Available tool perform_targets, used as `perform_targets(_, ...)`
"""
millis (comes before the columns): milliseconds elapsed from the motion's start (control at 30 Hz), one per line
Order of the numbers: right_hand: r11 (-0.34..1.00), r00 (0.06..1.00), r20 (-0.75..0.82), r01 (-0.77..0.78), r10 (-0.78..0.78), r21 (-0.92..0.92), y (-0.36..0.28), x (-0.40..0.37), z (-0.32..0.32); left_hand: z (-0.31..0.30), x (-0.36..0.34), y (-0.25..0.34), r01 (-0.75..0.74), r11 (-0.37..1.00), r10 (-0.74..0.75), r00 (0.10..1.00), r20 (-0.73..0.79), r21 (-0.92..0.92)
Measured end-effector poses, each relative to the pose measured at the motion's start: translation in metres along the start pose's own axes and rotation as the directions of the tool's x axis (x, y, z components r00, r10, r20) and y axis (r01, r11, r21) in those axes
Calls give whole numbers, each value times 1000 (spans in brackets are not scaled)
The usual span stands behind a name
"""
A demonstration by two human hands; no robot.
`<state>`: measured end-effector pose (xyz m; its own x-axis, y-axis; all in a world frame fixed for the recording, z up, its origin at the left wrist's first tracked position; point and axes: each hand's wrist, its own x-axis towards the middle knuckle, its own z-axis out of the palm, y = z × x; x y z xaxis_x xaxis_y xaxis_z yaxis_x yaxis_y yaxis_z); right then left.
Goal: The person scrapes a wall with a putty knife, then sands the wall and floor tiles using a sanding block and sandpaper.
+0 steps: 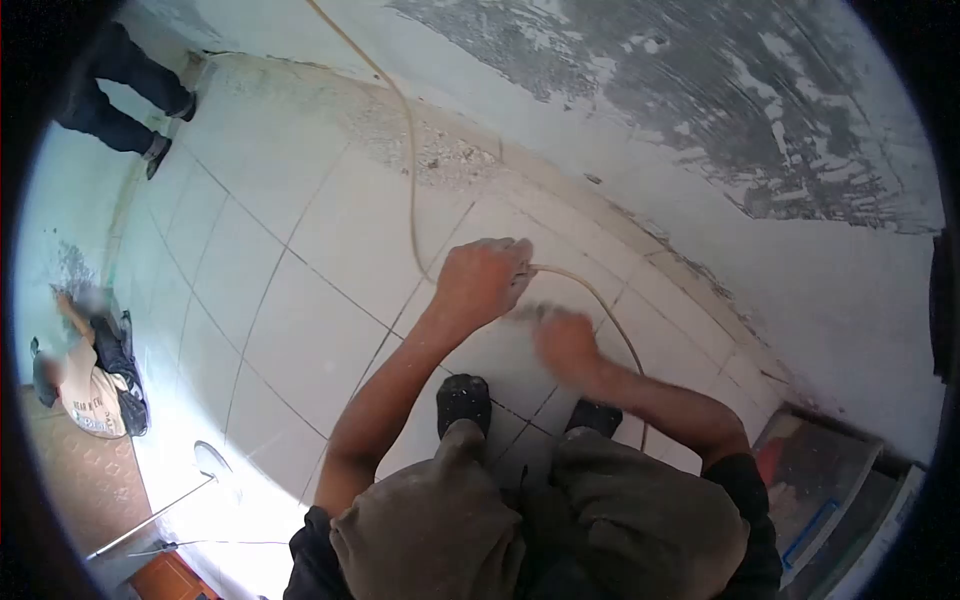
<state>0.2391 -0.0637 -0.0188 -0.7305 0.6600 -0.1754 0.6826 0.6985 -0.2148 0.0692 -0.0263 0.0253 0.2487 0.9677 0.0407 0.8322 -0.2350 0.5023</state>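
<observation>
My left hand [485, 278] is closed round a thin beige cable [412, 190], which runs up along the wall on one side and curves down past my right forearm on the other. My right hand [565, 342] is just below and to the right, curled and smeared by motion. A small dark thing [542, 311] shows at its fingertips, too blurred to name. Both hands are over the tiled floor [300, 330], above my dark shoes [464, 400].
Peeling wall [690, 110] runs along the upper right, with rubble [450, 160] at its foot. One person [120, 80] stands upper left; another [95, 390] crouches by the left wall. A round lamp [212, 460] stands lower left, a clear-sided box [820, 480] lower right.
</observation>
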Motion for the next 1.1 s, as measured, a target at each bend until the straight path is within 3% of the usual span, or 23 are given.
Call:
perform_targets(67, 965, 989, -56, 148, -139, 216, -30, -15, -25, -12, 6, 4, -34, 995, 35, 999, -6, 90)
perform_targets(133, 916, 987, -126, 137, -96, 378, -42, -28, -62, -27, -1, 1, -15, 994, 18, 1000, -26, 109)
perform_targets(200, 851, 947, -319, 152, 19, 502, -21, -32, -88, -42, -24, -1, 75, 994, -78, 996, 35, 76)
perform_targets(267, 824, 873, -423, 46, 242, 565, 5, -26, -100, -59, -75, -10, 232, 972, -224, 963, 150, -39)
perform_targets(333, 888, 896, -285, -207, 341, 411, 31, -10, -90, -78, -122, -20, 428, 899, -391, 879, 274, -90)
perform_targets(367, 880, 897, -278, -204, 344, 429, 38, -2, -77, -87, -138, -21, 540, 840, -493, 800, 342, -52)
perform_targets(400, 861, 958, -187, -100, 219, 498, 43, 7, -58, -90, -153, -17, 545, 838, -501, 793, 347, -38)
perform_targets(433, 824, 991, -112, -2, 79, 567, 44, 17, -37, -91, -165, -12, 618, 784, -592, 772, 231, -55)
perform_targets(467, 908, 995, 62, 46, -79, 416, 33, 28, -14, -93, -173, -9, 679, 729, -671, 734, 109, -87)
perform_targets(500, 957, 944, 261, 132, -201, 260, 13, 39, 7, -91, -177, -3, 677, 731, -670, 735, 105, -83)
perform_targets(567, 696, 950, 44, 195, -310, 691, -48, 55, 32, -83, -180, 11, 766, 640, -761, 643, 82, -66)
perform_targets(633, 895, 926, 136, 291, -352, 338, -70, 72, 56, -77, -177, 15, 764, 640, -755, 645, 117, -84)
perform_targets(700, 964, 942, 236, 198, -237, 179, -53, 101, 53, -74, -180, 16, 755, 656, -737, 643, 207, -8)
perform_targets(733, 989, 971, 207, 101, -122, 110, -33, 116, 55, -74, -183, 16, 756, 654, -739, 638, 216, 5)
perform_targets(767, 997, 1000, -21, 21, -19, 80, -14, 121, 36, -73, -186, 16, 775, 632, -759, 619, 201, -2)
perform_targets(833, 980, 875, -452, -104, 172, 170, 23, 136, 25, -69, -192, 15, 789, 614, -774, 607, 183, -22)
perform_targets(867, 980, 874, -454, -110, 174, 164, 24, 135, 27, -68, -196, 13, 802, 598, -788, 583, 199, 18)
perform_targets(933, 985, 980, -189, 88, -59, 150, 17, 129, 44, -66, -194, 9, 798, 599, -789, 575, 217, 60)
perform_targets(967, 967, 971, -184, 184, -151, 177, -10, 118, 60, -65, -191, 7, 803, 586, -805, 560, 198, 108)
perform_targets(1000, 965, 972, -70, 231, -224, 124, -45, 104, 65, -63, -187, 5, 804, 573, -817, 548, 180, 156)
perform_targets(1033, 920, 929, 114, 319, -351, 230, -71, 98, 52, -57, -188, -1, 786, 597, -800, 567, 197, 164)
perform_targets(1067, 832, 893, -10, 424, -450, 358, -88, 93, 71, -48, -191, -9, 778, 578, -816, 541, 205, 247)
perform_targets(1100, 863, 901, 59, 390, -429, 322, -100, 98, 67, -41, -194, -17, 764, 555, -832, 517, 203, 328)
